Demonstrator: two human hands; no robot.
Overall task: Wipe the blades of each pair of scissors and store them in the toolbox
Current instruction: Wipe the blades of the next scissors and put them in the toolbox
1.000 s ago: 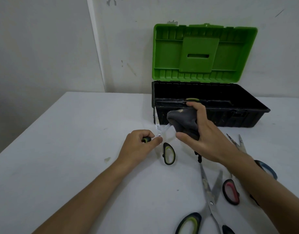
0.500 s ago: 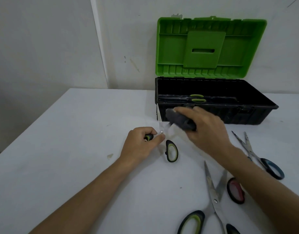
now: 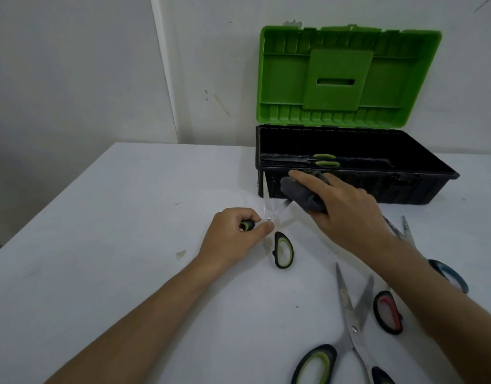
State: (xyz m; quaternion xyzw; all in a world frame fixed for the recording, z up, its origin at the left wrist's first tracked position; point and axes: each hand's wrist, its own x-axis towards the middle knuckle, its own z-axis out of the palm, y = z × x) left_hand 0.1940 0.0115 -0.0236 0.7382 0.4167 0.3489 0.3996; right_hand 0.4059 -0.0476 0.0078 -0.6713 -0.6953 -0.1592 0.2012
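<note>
The right hand (image 3: pixel 346 214), clamped on a grey cloth (image 3: pixel 299 194), wipes opened scissors (image 3: pixel 277 234) whose handle the left hand (image 3: pixel 233 236) grips. One pair (image 3: pixel 319 159) lies in the toolbox (image 3: pixel 432 173); three others wait on the table (image 3: pixel 128 245).

left hand (image 3: pixel 236 234): fist closed, thumb forward | right hand (image 3: pixel 341 210): palm down, fingers curled, clutching | forearms bare

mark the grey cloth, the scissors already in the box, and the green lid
grey wiping cloth (image 3: pixel 299 194), head view, bunched front fold
green-handled scissors inside black toolbox (image 3: pixel 323 160), head view, handle loops
green toolbox lid (image 3: pixel 283 79), head view, inner left panel
</note>
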